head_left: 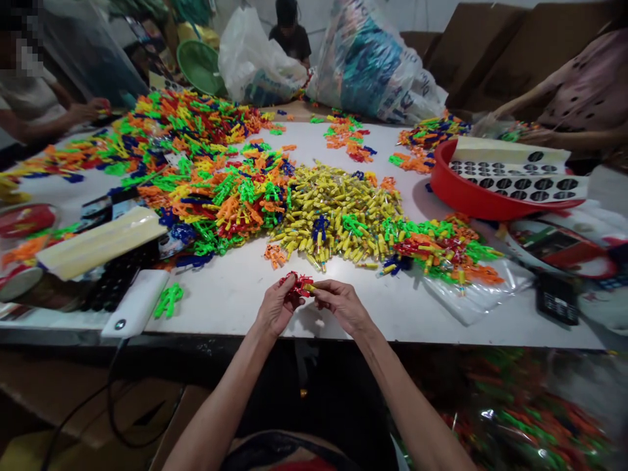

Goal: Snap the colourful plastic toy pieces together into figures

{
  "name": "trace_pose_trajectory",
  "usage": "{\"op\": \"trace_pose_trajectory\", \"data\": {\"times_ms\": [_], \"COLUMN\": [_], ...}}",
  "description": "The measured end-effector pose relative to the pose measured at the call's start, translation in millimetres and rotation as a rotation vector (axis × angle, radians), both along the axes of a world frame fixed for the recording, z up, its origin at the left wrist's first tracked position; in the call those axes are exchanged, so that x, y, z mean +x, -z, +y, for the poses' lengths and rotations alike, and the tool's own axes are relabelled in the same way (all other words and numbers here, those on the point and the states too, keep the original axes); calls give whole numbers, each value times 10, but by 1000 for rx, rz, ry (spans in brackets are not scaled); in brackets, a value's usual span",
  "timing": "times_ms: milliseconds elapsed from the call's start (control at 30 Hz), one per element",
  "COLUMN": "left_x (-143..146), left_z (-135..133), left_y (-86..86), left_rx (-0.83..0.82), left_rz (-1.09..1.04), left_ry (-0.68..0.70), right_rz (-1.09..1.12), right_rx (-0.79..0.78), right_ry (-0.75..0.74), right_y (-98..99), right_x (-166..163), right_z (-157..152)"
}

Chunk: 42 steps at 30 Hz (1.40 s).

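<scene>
My left hand is closed on a small red plastic toy piece just above the near edge of the white table. My right hand pinches a small yellow piece against the red one from the right. Both hands meet at the table's front centre. Right behind them lies a heap of yellow pieces, with mixed red, green, orange and blue plastic pieces spread to the left.
A red basin with sticker sheets stands at the right. Clear bags of parts sit at the back. A white power bank and one green piece lie at the left. Other people work at the far left and right.
</scene>
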State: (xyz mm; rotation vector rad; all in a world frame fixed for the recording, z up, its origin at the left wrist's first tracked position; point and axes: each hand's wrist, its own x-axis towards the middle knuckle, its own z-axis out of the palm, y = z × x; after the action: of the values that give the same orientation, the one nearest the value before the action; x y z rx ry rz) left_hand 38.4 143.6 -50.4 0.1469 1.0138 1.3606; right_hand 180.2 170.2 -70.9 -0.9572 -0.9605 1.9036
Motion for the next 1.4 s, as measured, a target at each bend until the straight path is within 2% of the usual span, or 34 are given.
{"op": "trace_pose_trajectory", "data": {"times_ms": [200, 300, 400, 467, 633, 800, 900, 1000, 1100, 1167, 1233, 1267, 1333, 1400], "left_x": [34, 45, 85, 134, 282, 332, 314, 320, 364, 377, 325, 263, 66, -197], "left_z": [-12, -8, 22, 57, 148, 153, 107, 49, 25, 44, 102, 147, 270, 428], "left_y": [10, 42, 72, 81, 81, 68, 74, 101, 138, 149, 140, 127, 95, 64], "left_rx": [0, 23, 47, 65, 57, 27, 77, 136, 107, 91, 103, 119, 155, 160], "left_rz": [8, 57, 214, 285, 146, -47, -37, 109, 272, 355, 440, 514, 804, 1292], "left_ry": [20, 36, -26, -31, 125, 146, 121, 43, 8, 52, 157, 208, 244, 182], "right_rz": [42, -105, -319, -368, -267, -100, -116, -264, -411, -429, -414, -418, -503, -715], "right_rx": [2, 110, 267, 299, 190, 84, 123, 241, 323, 324, 308, 314, 390, 547], "right_ry": [29, 83, 198, 220, 191, 212, 203, 211, 231, 231, 252, 299, 498, 752], "right_y": [-5, -57, -104, -106, -53, -61, -86, -112, -96, -54, -12, -2, -27, -112], "right_x": [-6, -25, -2, 69, 305, 301, 252, 212, 174, 198, 333, 457, 812, 1234], "right_z": [-16, -42, -67, -64, -17, -34, -44, -77, -131, -136, -62, 14, 239, 503]}}
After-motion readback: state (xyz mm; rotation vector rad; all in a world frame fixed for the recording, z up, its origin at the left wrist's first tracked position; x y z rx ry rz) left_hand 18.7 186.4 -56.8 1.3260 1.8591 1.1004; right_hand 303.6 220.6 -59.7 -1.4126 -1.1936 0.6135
